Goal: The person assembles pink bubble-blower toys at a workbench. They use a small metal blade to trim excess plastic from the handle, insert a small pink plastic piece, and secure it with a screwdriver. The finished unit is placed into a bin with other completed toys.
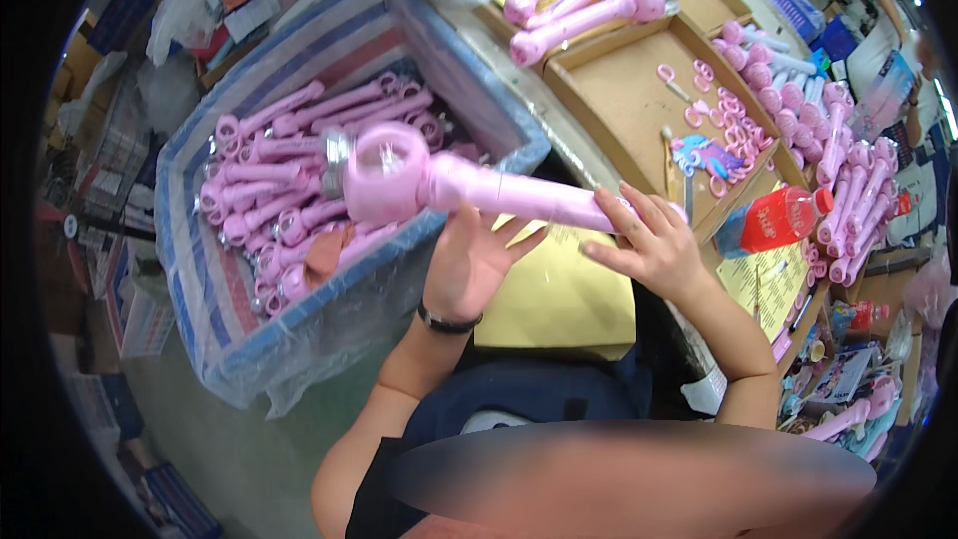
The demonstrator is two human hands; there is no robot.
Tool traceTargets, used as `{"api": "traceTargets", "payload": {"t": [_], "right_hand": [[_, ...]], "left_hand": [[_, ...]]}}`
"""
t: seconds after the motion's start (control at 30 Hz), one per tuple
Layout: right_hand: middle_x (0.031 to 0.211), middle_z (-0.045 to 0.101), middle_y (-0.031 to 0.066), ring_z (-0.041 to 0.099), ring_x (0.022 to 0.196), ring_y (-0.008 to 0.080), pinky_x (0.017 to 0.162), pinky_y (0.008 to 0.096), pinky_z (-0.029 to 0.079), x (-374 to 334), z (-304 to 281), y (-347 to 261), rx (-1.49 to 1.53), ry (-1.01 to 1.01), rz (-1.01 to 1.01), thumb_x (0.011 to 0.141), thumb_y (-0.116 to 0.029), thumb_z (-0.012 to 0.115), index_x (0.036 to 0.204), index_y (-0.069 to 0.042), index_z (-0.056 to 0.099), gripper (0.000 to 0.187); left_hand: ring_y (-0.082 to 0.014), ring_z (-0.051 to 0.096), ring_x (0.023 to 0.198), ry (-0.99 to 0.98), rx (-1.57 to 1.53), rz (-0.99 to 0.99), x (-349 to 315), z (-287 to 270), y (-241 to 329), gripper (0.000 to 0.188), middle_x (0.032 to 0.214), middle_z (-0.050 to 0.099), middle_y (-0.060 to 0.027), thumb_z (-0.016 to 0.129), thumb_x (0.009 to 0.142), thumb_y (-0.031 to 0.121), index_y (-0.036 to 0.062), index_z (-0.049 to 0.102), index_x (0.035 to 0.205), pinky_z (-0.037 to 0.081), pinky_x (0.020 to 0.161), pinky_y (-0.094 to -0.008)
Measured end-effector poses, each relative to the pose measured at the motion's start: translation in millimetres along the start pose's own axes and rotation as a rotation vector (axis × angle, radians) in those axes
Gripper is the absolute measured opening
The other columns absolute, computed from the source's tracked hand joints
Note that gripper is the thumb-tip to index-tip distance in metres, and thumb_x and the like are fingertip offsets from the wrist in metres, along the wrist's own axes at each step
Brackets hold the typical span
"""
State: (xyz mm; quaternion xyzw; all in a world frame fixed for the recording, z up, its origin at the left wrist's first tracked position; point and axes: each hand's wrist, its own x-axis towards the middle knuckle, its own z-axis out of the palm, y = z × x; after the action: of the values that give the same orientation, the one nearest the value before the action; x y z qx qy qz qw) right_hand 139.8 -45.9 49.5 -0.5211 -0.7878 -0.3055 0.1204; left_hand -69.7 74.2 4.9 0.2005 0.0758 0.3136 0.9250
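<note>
A pink plastic toy wand (499,188) with a round ring-shaped head and a clear, shiny cap at its left lies across the middle of the view. Around the narrow end of its handle my right hand (647,245) is closed. Below the wand's head my left hand (469,265) has its palm up and fingers spread; whether the fingertips touch the wand I cannot tell. Under both hands, a stack of yellow paper (559,304) rests at my lap. To the left, many similar pink wands (269,175) lie heaped in a large lined bin (225,339) with blue, white and red stripes.
On the right bench stands a cardboard tray (599,90) holding small pink rings (733,120) and a blue-purple figure (704,155). Beside it is a red-labelled bottle (773,222). More wands (589,10) lie at the far end, and others (858,200) are piled at right.
</note>
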Motion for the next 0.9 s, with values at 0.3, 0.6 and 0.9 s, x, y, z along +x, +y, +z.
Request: {"api": "traceTargets", "payload": {"t": [0.3,0.6,0.9], "right_hand": [[0.116,0.050,0.0165,0.052,0.102,0.0230,0.082,0.0334,0.046,-25.7,-6.7,-50.2,1.141,0.592,0.762,0.079,-0.009,0.071,0.107,-0.004,0.054,0.033],[0.078,0.059,-0.0012,0.050,0.066,0.0026,0.060,0.0171,0.040,-0.1,-3.3,-86.4,1.682,0.703,1.431,0.087,-0.006,0.064,0.092,-0.002,0.059,0.008],[0.075,0.055,-0.0039,0.045,0.064,0.0010,0.059,0.0163,0.037,0.3,4.1,-86.2,1.492,0.726,1.369,0.087,-0.002,0.064,0.091,-0.002,0.059,0.007]], "left_hand": [[-0.0306,0.043,0.126,0.026,0.099,0.155,-25.8,-15.9,-24.0,0.037,0.134,0.047,-0.0136,0.056,0.092,0.019,0.0135,0.045,0.127,0.034,0.105,-0.0554],[-0.0452,0.034,0.129,-0.127,0.394,0.289,-27.3,-7.0,-33.2,0.046,0.136,0.045,-0.0147,0.063,0.087,0.018,0.0136,0.039,0.127,0.029,0.106,-0.0586],[-0.0403,0.038,0.129,-0.087,0.290,0.242,-25.3,-5.0,-40.0,0.043,0.136,0.045,-0.0153,0.059,0.089,0.015,0.0133,0.039,0.128,0.031,0.106,-0.0572]]}}
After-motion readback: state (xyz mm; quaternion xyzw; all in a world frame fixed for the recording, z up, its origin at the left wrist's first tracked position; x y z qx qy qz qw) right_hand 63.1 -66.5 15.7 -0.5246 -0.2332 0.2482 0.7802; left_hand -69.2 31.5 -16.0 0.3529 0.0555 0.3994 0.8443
